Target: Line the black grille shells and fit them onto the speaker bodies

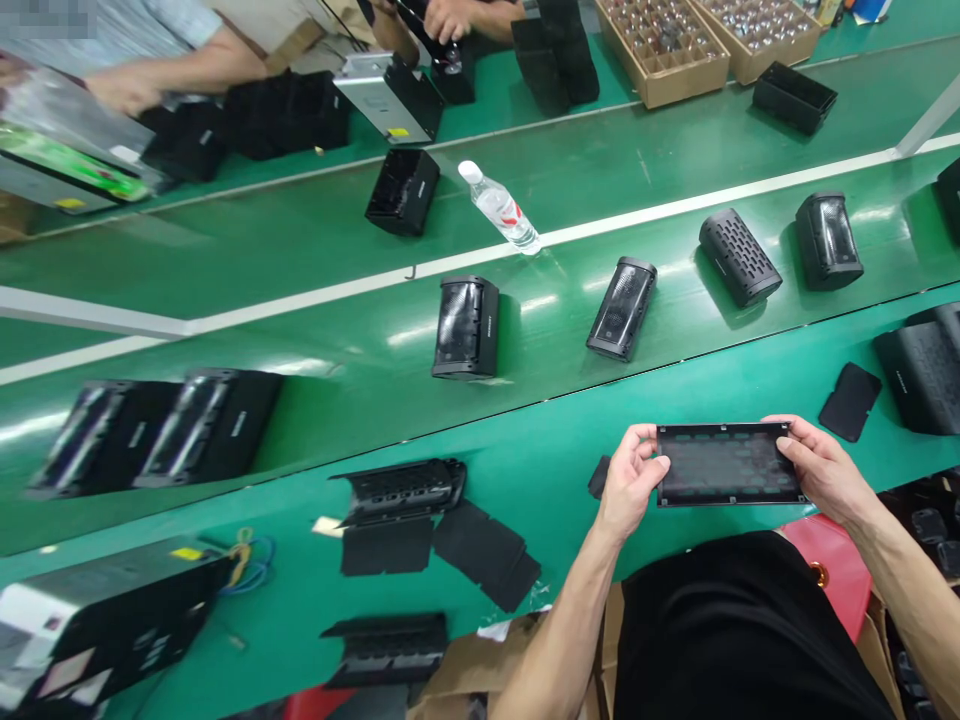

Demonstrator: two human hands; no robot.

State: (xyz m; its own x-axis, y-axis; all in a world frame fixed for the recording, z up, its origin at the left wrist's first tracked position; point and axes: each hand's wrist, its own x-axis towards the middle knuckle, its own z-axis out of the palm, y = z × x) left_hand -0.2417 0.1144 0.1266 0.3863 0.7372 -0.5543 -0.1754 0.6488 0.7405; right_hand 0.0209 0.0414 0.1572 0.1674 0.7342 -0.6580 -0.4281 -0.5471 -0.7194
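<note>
Site: factory workshop, of the assembly-line kind. Basis: a long green strip [341, 395] runs between a near desk [555, 475] and a far desk [487, 110]. Spaced along the strip: black boxes [466, 325] of similar shape, several with shiny fronts. Far desk: cardboard trays [686, 86] divided into small cells, filled with small items; also a silver machine [382, 95]. Co-workers there, seen as a forearm [199, 72] and a hand [448, 18]. Near desk: loose black sheets [480, 545] and a larger metal-cased machine [142, 610]. Hand work at this desk: left hand [632, 482] and right hand [819, 465] hold a black panel [727, 465].
</note>
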